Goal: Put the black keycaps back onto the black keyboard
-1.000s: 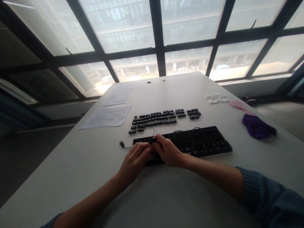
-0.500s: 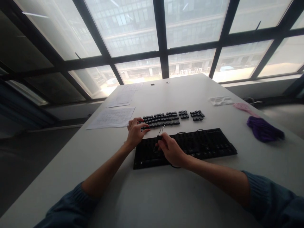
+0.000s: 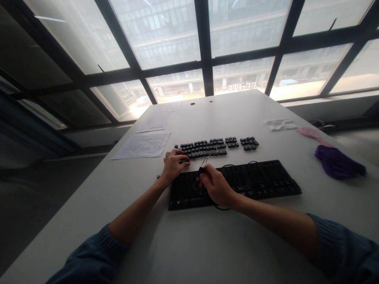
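Observation:
A black keyboard (image 3: 254, 181) with its keycaps removed lies across the white table (image 3: 213, 244). Behind it, the loose black keycaps (image 3: 213, 146) are laid out in rows. My right hand (image 3: 217, 187) rests over the keyboard's left part, fingers pinched on a small black binder clip (image 3: 202, 169) whose wire handles point up. My left hand (image 3: 173, 165) is at the near left end of the keycap rows, fingers curled down onto the caps there; what they grip is hidden.
Printed paper sheets (image 3: 143, 144) lie at the left, more behind them. A purple cloth (image 3: 337, 165), a pink brush (image 3: 310, 133) and a white wrapper (image 3: 281, 124) sit at the right. Large windows stand beyond the table's far edge.
My left hand left the keyboard beside my right hand and moved forward and left to the keycap rows. The right hand stayed over the keyboard with the clip.

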Tool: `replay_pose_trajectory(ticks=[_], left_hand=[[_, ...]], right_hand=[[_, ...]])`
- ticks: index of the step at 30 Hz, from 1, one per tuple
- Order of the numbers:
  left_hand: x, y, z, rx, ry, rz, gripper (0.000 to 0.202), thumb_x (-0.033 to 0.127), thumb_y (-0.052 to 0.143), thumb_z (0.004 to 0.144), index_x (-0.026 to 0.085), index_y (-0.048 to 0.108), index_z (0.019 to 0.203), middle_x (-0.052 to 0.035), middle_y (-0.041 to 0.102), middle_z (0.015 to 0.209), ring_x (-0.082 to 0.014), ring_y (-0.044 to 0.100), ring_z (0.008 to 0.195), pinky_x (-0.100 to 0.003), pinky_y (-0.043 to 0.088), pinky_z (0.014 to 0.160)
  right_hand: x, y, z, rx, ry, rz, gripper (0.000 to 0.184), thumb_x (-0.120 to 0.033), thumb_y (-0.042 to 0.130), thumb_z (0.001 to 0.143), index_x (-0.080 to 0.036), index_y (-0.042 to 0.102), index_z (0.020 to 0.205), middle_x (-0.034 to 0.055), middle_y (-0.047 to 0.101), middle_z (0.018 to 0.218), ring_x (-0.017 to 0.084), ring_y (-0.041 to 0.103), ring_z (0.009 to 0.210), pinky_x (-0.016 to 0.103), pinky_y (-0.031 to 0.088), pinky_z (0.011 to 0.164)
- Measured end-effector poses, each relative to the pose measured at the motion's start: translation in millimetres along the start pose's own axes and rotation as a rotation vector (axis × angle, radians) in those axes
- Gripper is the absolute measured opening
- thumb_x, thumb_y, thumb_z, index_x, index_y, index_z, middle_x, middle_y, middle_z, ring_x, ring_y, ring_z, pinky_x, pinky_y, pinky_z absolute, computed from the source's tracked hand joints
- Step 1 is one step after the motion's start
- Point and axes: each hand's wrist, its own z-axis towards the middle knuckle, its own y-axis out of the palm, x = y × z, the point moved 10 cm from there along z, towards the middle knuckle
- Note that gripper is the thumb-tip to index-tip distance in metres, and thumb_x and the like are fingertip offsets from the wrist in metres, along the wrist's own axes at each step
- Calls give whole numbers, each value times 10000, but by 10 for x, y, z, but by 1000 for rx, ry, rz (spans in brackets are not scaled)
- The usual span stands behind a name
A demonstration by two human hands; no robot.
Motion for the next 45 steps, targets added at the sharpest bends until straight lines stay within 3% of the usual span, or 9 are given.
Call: replay_pose_trajectory(ticks=[4,8,11,15,18,23,29,39,45], left_hand=[[64,-222,-18,105,38,-49,211,291,810,760,236,771,959,-71,632,1154,-269,541,1127,-471,397,1038],[206,-584,-173,260,52,-110,173,302,630,914,202,726,1017,-73,651,1088,-236,571,1063,-413,444,972],[372,-667,-389,244,53,-155,181,267,535,962,191,690,1020,-57,663,995,-203,589,956,-350,481,868],[623,-619,-714,150,92,-173,144,251,524,967,194,656,959,-33,646,877,-179,583,830,-316,482,789],[775,-586,-885,86,139,-179,124,271,542,962,198,641,949,-31,642,847,-179,584,792,-321,483,763],[994,-384,-1015,-138,237,-165,172,333,675,886,204,648,998,-37,648,832,-200,586,809,-340,480,760],[990,-219,-1021,-226,224,-158,325,397,764,809,213,638,1046,-37,651,862,-206,587,808,-330,488,723],[1051,-146,-982,-316,283,-199,215,356,754,827,214,693,977,-67,686,998,-236,607,932,-371,508,826],[1052,-65,-962,-303,237,-166,152,340,727,846,202,695,791,-39,670,844,-215,609,835,-335,501,745]], right_hand=[[34,-11,5,10,7,13,112,-279,461,991,-206,504,918,-15,599,725,141,571,640,254,423,600],[49,-67,11,77,-10,81,129,-301,461,998,-208,495,916,-5,604,754,138,572,631,255,436,594],[24,-152,10,161,-27,125,157,-318,458,1001,-211,478,888,-1,598,756,134,570,616,256,444,589],[-71,-246,19,188,-50,86,152,-304,463,998,-210,486,882,5,599,762,137,568,624,259,442,600],[-136,-235,32,104,-70,-25,138,-276,488,978,-207,510,861,2,587,736,143,552,636,260,420,605],[-124,-113,9,-21,-91,-151,134,-215,493,947,-206,493,813,-19,560,688,135,499,615,254,373,596],[-53,28,-8,-139,-75,-237,88,-187,492,934,-204,499,848,-15,582,707,138,494,624,249,342,585],[-246,203,-117,-316,-257,-298,110,-140,486,934,-206,529,857,34,615,848,172,538,736,281,407,685],[-313,249,-177,-404,-369,-362,93,-156,487,952,-203,532,886,46,602,854,169,525,727,288,422,682]])
